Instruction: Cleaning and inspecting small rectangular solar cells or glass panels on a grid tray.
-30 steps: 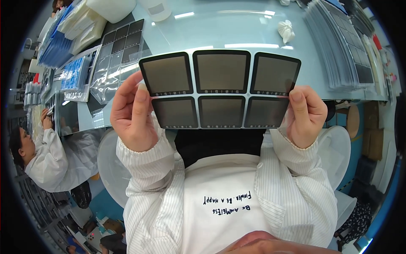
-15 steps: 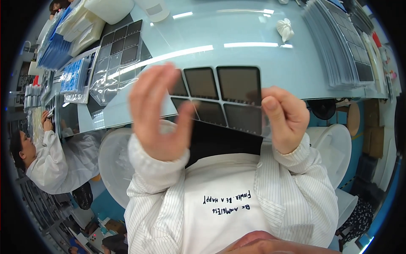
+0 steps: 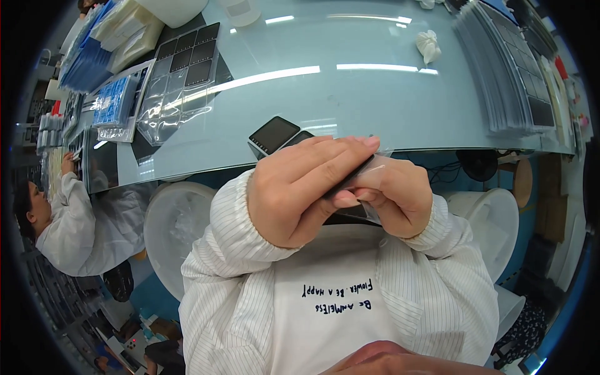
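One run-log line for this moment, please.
left hand: laid across dark-panelled sheet | right hand: holding sheet | white wad: beyond, on table

This is a workshop, with a glossy bench [image 3: 381, 103], stacked plastic sheets [image 3: 499, 72] and co-worker [image 3: 70, 234].

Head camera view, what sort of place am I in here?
Probably a small factory or assembly workshop: a thick stack of clear sheets stands on the right of the table, a clear sheet with dark squares lies on the left, and a co-worker in white is nearby.
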The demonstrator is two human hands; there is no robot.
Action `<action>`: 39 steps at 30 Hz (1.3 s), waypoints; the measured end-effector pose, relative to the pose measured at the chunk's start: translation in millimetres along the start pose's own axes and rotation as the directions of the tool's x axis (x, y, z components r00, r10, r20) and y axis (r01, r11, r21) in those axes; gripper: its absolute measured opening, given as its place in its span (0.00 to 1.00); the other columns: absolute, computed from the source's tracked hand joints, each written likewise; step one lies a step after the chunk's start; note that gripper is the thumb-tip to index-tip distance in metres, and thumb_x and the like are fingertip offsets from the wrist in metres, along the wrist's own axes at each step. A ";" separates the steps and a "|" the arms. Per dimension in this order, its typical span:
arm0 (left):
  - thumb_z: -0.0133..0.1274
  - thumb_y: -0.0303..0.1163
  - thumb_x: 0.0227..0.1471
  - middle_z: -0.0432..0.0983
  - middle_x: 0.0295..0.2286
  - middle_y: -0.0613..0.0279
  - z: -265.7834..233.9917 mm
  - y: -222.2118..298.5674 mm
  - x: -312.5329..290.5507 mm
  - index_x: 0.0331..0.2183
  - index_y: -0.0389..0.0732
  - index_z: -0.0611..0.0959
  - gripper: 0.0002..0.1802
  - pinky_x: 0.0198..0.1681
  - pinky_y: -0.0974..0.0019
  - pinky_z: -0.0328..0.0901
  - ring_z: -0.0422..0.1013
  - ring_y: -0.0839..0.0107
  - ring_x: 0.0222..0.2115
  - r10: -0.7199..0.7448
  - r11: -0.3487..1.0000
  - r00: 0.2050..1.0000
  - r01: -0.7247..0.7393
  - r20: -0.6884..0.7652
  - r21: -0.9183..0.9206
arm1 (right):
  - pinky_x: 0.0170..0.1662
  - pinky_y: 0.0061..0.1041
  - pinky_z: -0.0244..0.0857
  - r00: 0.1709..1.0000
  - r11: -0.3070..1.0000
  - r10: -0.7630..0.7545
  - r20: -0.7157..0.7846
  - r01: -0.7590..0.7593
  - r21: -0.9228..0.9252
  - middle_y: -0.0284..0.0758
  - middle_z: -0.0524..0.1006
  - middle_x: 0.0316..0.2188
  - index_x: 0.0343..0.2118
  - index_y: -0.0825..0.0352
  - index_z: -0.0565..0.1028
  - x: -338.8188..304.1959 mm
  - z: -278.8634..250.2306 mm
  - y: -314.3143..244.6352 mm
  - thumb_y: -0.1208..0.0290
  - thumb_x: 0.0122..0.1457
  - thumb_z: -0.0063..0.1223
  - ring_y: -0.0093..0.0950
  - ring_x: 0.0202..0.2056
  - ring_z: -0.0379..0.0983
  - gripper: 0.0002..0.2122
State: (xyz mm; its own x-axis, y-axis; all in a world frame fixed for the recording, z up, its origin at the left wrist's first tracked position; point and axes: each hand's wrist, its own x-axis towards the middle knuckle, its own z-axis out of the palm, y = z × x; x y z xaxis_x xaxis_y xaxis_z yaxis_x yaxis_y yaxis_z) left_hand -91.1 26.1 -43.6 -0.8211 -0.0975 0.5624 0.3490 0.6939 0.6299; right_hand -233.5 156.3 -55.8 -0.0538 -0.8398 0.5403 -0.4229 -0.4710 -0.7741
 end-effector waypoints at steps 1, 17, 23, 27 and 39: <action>0.40 0.44 0.60 0.74 0.39 0.41 -3.0 2.8 -0.9 0.44 0.22 0.72 0.30 0.41 0.61 0.67 0.74 0.51 0.36 -0.002 1.000 1.000 0.002 -0.001 0.002 | 0.27 0.20 0.66 0.999 0.997 -0.047 0.005 0.047 -0.068 0.35 0.76 0.24 0.34 0.70 0.73 0.8 0.8 0.0 0.80 0.59 0.45 0.29 0.23 0.74 0.04; 0.36 0.40 0.62 0.75 0.38 0.50 -67.7 -54.7 -40.3 0.49 0.33 0.70 0.22 0.45 0.64 0.67 0.74 0.64 0.36 -0.414 0.908 0.473 0.273 -0.778 -0.317 | 0.36 0.17 0.64 0.916 0.964 0.115 -0.386 -0.196 -0.179 0.35 0.77 0.25 0.36 0.73 0.72 -6.7 -24.0 8.3 0.72 0.64 0.40 0.21 0.25 0.72 0.10; 0.40 0.38 0.61 0.71 0.23 0.61 -21.3 -62.2 -49.5 0.36 0.33 0.77 0.18 0.27 0.74 0.61 0.65 0.76 0.22 -0.821 0.534 0.508 0.520 -0.261 -0.667 | 0.32 0.17 0.64 0.942 0.984 -0.029 -0.333 -0.032 -0.175 0.39 0.77 0.24 0.46 0.75 0.69 8.1 -39.1 14.6 0.76 0.64 0.36 0.22 0.24 0.72 0.12; 0.45 0.35 0.59 0.71 0.22 0.63 -15.1 -54.9 -48.5 0.35 0.32 0.78 0.15 0.27 0.76 0.60 0.64 0.79 0.22 -0.703 0.623 0.667 0.414 -0.245 -0.664 | 0.28 0.12 0.61 0.914 0.990 -0.060 -0.401 0.003 -0.141 0.37 0.78 0.24 0.47 0.74 0.70 14.9 -41.4 17.2 0.75 0.64 0.38 0.17 0.23 0.70 0.13; 0.52 0.25 0.53 0.77 0.37 0.58 -26.0 -31.1 -32.3 0.44 0.30 0.77 0.16 0.44 0.76 0.64 0.71 0.76 0.37 -0.614 0.750 0.559 0.189 -0.558 -0.634 | 0.19 0.12 0.54 0.957 0.842 0.279 -0.083 -0.202 0.500 0.35 0.76 0.25 0.44 0.76 0.73 -5.8 -48.2 39.3 0.47 0.65 0.20 0.13 0.16 0.62 0.33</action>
State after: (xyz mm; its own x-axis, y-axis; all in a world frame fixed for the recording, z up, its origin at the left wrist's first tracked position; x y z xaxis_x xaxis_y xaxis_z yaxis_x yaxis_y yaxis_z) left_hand -63.8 -10.9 -67.4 -0.4207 -0.8784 0.2267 0.3925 0.0490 0.9184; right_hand -293.4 155.7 -73.4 -0.2446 -0.9123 0.3285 0.1066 -0.3620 -0.9260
